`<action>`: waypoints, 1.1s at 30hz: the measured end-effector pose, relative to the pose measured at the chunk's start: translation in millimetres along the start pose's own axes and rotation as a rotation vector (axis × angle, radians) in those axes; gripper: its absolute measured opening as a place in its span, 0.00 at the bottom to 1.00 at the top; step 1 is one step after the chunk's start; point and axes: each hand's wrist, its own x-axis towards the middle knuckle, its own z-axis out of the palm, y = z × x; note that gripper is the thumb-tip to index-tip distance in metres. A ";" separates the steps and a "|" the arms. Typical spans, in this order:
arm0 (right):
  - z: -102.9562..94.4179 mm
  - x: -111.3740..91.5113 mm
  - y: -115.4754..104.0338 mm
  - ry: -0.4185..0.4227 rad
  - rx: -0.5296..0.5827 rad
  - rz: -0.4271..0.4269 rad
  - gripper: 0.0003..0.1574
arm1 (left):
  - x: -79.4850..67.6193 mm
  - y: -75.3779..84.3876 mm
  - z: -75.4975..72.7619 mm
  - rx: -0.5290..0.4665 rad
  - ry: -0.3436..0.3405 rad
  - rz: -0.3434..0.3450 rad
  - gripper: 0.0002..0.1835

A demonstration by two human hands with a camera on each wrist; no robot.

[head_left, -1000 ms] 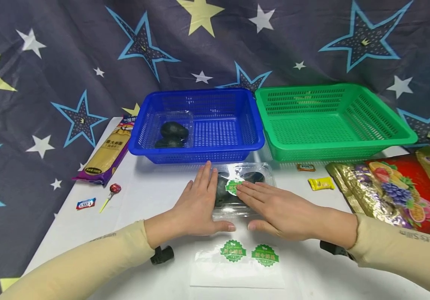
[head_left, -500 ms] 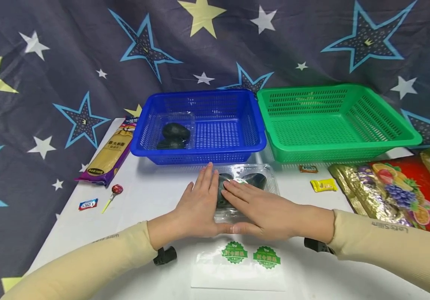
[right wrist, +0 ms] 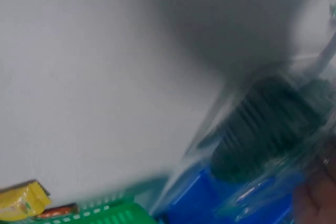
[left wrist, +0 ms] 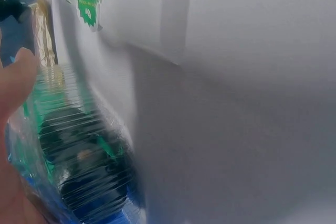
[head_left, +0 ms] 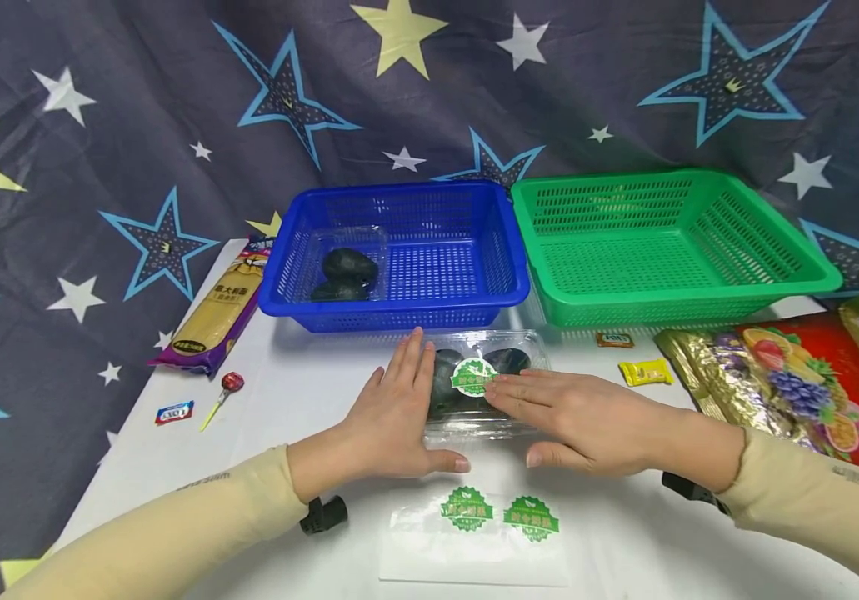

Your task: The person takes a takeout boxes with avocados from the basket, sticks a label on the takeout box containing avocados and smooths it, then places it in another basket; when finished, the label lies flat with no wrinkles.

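Observation:
A clear plastic clamshell box [head_left: 466, 428] with dark avocados [head_left: 507, 361] inside lies on the white table in the head view. On its lid sits a round green and white sticker [head_left: 470, 377]. My left hand [head_left: 392, 421] rests along the box's left side, its fingers straight. From the right, my right hand [head_left: 594, 417] lays straight fingertips on the lid at the sticker's right edge. Nearer to me lies a backing sheet [head_left: 466, 562] bearing two green stickers [head_left: 531, 518]. The avocados [left wrist: 92, 177] show through the ribbed plastic in the left wrist view; the right wrist view is blurred.
Behind the box stand a blue basket [head_left: 399, 308], holding another clear box of avocados [head_left: 349, 265], and a green basket [head_left: 669, 300]. Noodles [head_left: 212, 312], a lollipop [head_left: 231, 382] and a small wrapper [head_left: 175, 412] lie left; a yellow candy [head_left: 645, 372] and red-gold bag [head_left: 796, 383] lie right.
My right hand slid left over the sticker, covering most of it and meeting the left thumb, then drew back right and uncovered it. The left hand stayed at the box's side.

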 end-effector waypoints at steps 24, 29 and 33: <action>5.1 38.4 -3.0 -0.148 0.077 0.078 0.42 | -0.3 -1.7 1.6 -0.023 0.032 0.015 0.57; 1.5 27.4 -1.4 -0.108 0.088 0.021 0.39 | -0.1 -0.9 2.1 -0.028 0.043 0.013 0.57; -1.5 15.6 3.7 -0.062 0.053 -0.031 0.37 | 0.5 -0.5 2.5 -0.024 0.044 0.006 0.58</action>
